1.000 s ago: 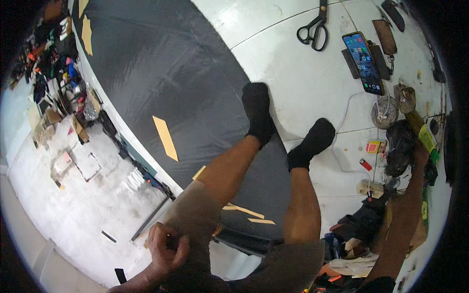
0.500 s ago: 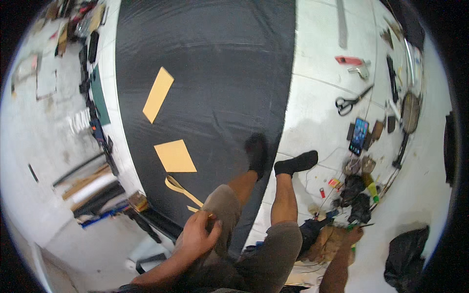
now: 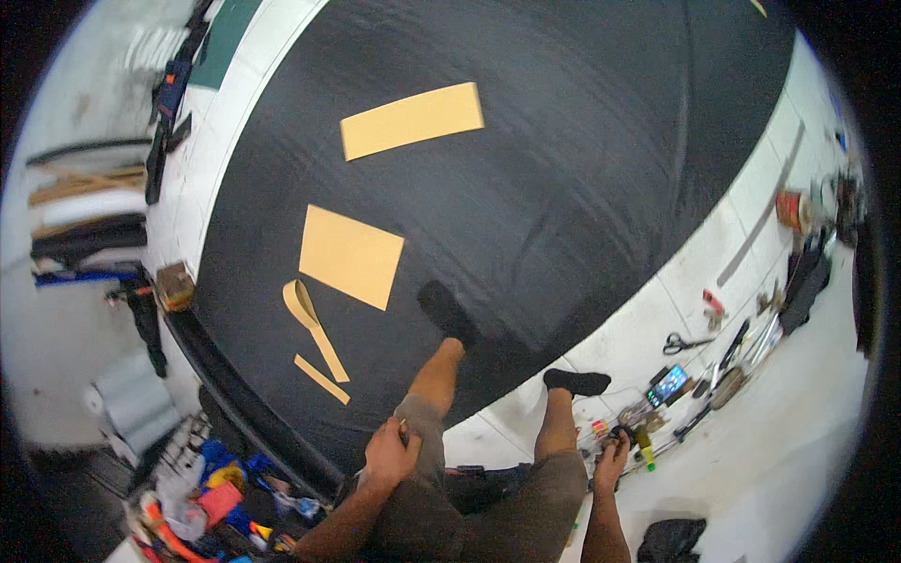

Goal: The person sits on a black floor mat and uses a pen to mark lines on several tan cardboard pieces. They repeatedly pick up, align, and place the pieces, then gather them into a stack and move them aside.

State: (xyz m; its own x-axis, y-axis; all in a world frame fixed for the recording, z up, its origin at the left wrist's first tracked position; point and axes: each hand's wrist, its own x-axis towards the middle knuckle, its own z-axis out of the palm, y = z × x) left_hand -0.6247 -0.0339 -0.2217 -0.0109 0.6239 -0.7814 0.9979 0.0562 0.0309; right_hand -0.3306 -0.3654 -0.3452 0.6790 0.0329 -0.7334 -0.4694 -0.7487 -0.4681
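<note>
My left hand [image 3: 392,452] rests by my left knee, fingers closed around something small whose tip shows pale between them; its kind is unclear. My right hand [image 3: 612,460] is raised beside my right knee, fingers curled at a small dark object [image 3: 616,434] too blurred to name. On the black sheet [image 3: 563,188] lie a long tan strip [image 3: 413,122], a tan four-sided piece [image 3: 352,258], a looped tan band [image 3: 314,324] and a short narrow tan strip [image 3: 322,379]. The band and short strip are nearest my left hand.
To the right, scissors [image 3: 685,344], a phone [image 3: 666,385], a red-handled tool [image 3: 713,301] and a long metal bar [image 3: 762,211] lie on white tiles. A black roll [image 3: 253,403] borders the sheet at lower left, beside a colourful heap [image 3: 211,488]. My left foot stands on the sheet.
The view has turned, so the sheet and tan pieces appear rotated. My right hand has come away from the lower clutter toward my right knee. My left hand stays by the left knee.
</note>
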